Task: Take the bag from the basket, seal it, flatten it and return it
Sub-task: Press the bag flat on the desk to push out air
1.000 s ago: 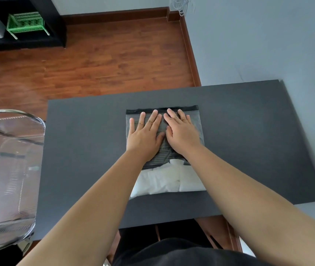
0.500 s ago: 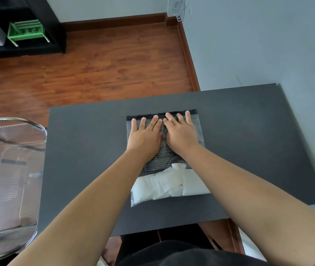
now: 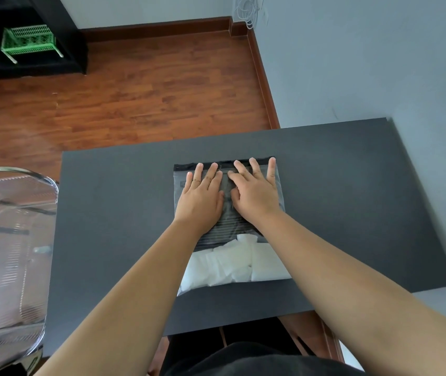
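A clear plastic bag [image 3: 232, 267] with a black zip strip along its far edge lies flat on the dark table [image 3: 113, 213]. White folded cloth fills its near half; a dark striped piece shows further up. My left hand [image 3: 201, 199] and my right hand [image 3: 254, 195] press palm-down side by side on the bag's far half, fingers spread, fingertips reaching the zip strip. The clear wire basket [image 3: 7, 256] stands at the table's left edge.
Bare tabletop lies to the left and right of the bag. Beyond the table is a wooden floor [image 3: 135, 99], with a black shelf holding a green crate [image 3: 29, 40] at the far left. A grey wall [image 3: 365, 63] runs along the right.
Both hands have slid away from me up the bag, and their fingertips now lie on the zip strip. The fingers have spread wider.
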`<state>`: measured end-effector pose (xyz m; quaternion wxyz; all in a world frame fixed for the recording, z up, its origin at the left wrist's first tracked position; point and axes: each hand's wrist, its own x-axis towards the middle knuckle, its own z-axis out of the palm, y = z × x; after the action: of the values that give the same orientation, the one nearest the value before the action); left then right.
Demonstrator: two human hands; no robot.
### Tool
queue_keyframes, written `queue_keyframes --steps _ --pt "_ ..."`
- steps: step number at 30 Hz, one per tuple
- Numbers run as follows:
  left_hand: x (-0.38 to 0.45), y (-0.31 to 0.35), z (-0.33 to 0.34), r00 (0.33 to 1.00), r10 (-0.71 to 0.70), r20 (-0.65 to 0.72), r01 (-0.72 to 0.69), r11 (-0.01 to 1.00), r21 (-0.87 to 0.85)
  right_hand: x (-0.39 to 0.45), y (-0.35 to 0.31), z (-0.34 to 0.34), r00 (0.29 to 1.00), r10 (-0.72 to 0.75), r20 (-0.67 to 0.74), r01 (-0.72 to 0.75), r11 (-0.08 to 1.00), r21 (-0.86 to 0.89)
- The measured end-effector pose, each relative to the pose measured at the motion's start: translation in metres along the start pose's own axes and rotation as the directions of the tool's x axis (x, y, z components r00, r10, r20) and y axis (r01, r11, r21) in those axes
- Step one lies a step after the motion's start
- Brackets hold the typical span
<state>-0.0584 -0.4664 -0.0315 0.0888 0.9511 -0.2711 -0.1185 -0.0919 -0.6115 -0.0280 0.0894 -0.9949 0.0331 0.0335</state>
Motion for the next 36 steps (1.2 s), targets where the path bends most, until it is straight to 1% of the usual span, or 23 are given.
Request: queue_keyframes --steps 5,11,15,18,22,25,28,31,34,36 --pt "0.002 -0.001 0.005 0.999 0.029 0.037 -0.032 0.996 0.081 0.004 -0.002 0.002 0.999 -0.027 0.022 0.028 0.999 -0.02" --pt "0.007 -0.001 0.007 0.997 0.034 0.076 -0.044 0.99 0.134 0.003 -0.006 0.003 1.0 -0.001 0.005 0.001 1.0 -0.003" --pt "0.011 -0.002 0.006 0.995 0.044 0.09 -0.06 0.982 0.181 0.014 -0.006 -0.005 0.999 -0.015 0.038 0.015 1.0 -0.018" --pt "0.012 -0.002 0.005 0.994 0.031 0.103 -0.047 0.987 0.153 0.015 -0.005 -0.007 0.998 -0.017 0.06 0.019 0.999 -0.032" --pt "0.004 -0.008 0.003 0.997 0.013 0.082 -0.016 0.999 0.038 0.01 0.002 -0.007 1.0 0.001 0.021 -0.001 1.0 -0.026" --pt "-0.005 -0.014 0.004 0.997 0.002 0.08 -0.002 1.0 0.011 0.008 0.01 -0.008 1.0 0.025 0.001 -0.025 1.0 -0.006" --pt "-0.013 -0.017 0.005 0.997 -0.057 0.057 0.058 0.998 -0.012 0.006 0.02 -0.006 0.998 0.046 -0.031 -0.043 0.996 0.075" --pt "-0.015 -0.014 0.005 0.995 -0.093 0.025 0.094 0.994 -0.05 0.005 0.02 -0.002 0.998 0.003 -0.058 0.007 0.986 0.167" --pt "-0.007 -0.008 0.001 0.998 -0.062 -0.022 0.058 0.988 -0.145 0.007 0.008 0.005 0.999 -0.039 -0.005 0.039 0.982 0.187" --pt "-0.001 -0.007 -0.001 0.998 -0.044 -0.044 0.037 0.988 -0.147 0.007 0.002 0.012 0.999 -0.03 0.037 0.022 0.98 0.2"
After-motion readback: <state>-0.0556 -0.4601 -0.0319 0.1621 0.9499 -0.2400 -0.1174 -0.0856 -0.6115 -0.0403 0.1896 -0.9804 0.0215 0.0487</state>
